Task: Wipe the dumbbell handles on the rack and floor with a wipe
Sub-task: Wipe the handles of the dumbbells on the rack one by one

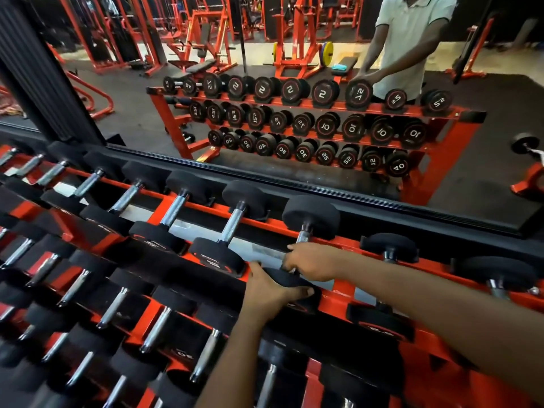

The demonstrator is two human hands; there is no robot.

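Dim warm light is falling from above, glinting on dumbbell handles (173,209) left of the left hand (266,293). Blur is smearing the rack (312,375) below it; the mirror frame (382,204) is bowing beyond the right hand (313,262).

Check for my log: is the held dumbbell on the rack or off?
On the rack: dumbbell lines up with its neighbours; left hand holds its near head, right hand its handle.

dumbbells (232,228) on rack (332,298), mirror (294,83) behind

A wall mirror (482,184) reflects red machines (297,33), dark floor (129,95).
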